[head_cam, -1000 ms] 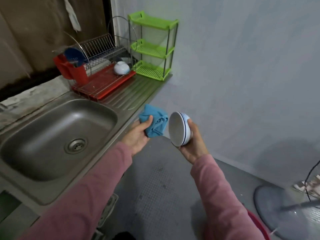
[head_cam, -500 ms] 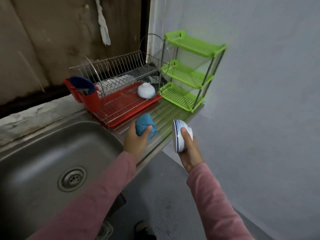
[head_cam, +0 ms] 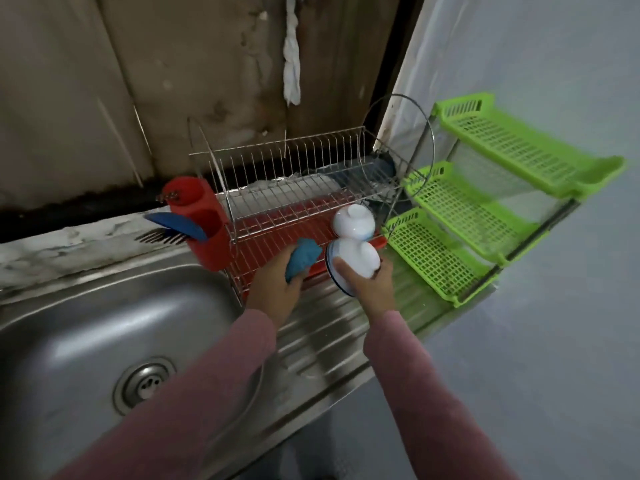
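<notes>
My right hand (head_cam: 372, 284) grips a white bowl with a blue rim (head_cam: 353, 259), tilted mouth-down at the front right corner of the dish rack (head_cam: 294, 188). Just behind it a second white bowl (head_cam: 353, 221) sits upside down on the rack's red tray (head_cam: 273, 233). My left hand (head_cam: 277, 284) holds a bunched blue cloth (head_cam: 303, 258) over the tray's front edge, just left of the held bowl.
A steel sink (head_cam: 104, 344) with a drain (head_cam: 145, 382) lies at the left, its ribbed drainboard (head_cam: 329, 334) under my hands. A red cutlery holder (head_cam: 199, 220) with a blue item (head_cam: 178, 225) hangs on the rack's left end. A green three-tier shelf (head_cam: 485, 202) stands at the right.
Both hands moved forward from beside the counter to the dish rack. The bowl in my right hand turned mouth-down and now sits right in front of the upside-down bowl.
</notes>
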{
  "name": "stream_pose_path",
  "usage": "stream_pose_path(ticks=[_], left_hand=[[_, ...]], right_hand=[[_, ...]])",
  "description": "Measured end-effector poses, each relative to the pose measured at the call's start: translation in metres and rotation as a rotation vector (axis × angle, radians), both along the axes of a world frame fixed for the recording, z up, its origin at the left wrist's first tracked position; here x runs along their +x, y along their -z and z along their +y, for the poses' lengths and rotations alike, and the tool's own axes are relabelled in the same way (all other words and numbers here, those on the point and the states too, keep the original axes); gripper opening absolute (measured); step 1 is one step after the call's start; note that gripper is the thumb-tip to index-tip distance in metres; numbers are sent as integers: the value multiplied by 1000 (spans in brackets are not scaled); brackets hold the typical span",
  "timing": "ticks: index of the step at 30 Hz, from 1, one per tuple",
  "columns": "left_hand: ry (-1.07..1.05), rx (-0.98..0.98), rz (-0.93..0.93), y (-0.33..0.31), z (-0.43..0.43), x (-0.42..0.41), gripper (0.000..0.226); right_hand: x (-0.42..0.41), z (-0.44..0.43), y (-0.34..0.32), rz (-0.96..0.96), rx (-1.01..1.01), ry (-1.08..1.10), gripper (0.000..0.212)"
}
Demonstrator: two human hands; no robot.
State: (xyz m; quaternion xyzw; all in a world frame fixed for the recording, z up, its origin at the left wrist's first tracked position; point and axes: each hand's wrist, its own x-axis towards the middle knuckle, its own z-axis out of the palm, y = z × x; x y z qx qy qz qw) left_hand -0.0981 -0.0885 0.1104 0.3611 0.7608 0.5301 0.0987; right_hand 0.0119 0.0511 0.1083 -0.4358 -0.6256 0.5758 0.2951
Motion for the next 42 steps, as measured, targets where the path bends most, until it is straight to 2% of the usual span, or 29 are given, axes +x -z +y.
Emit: stream_pose_path(ticks=[4, 9, 15, 18, 22, 25, 29, 32, 37, 42], left_hand=[[-123, -84, -28, 14, 11, -12, 44], [-322, -107, -26, 17, 28, -25, 37], [-524, -198, -43, 22, 47, -32, 27], [-581, -173, -64, 24, 52, -24, 33], [-626, -139, -76, 24, 54, -12, 41], [-674, -101, -113, 25, 54, -4, 42], [-726, -29, -154, 26, 48, 9, 44], [-745, 39, -222, 27, 38, 21, 37], [-761, 228, -420, 37, 6, 41, 26], [-804, 282, -485, 44, -53, 59, 19]], right_hand=[[-38, 31, 16, -66, 180, -124, 80], [-83, 55, 25, -146, 267, -213, 96], [-114, 78, 33, -512, 564, -411, 101], [-120, 84, 35, -600, 660, -517, 97], [-124, 86, 39, -693, 725, -620, 104], [-118, 86, 38, -651, 708, -636, 102], [-95, 78, 37, -454, 675, -589, 90], [-76, 63, 37, -348, 704, -610, 81], [-52, 26, 38, -309, 639, -742, 74], [-34, -33, 36, -259, 633, -907, 64]])
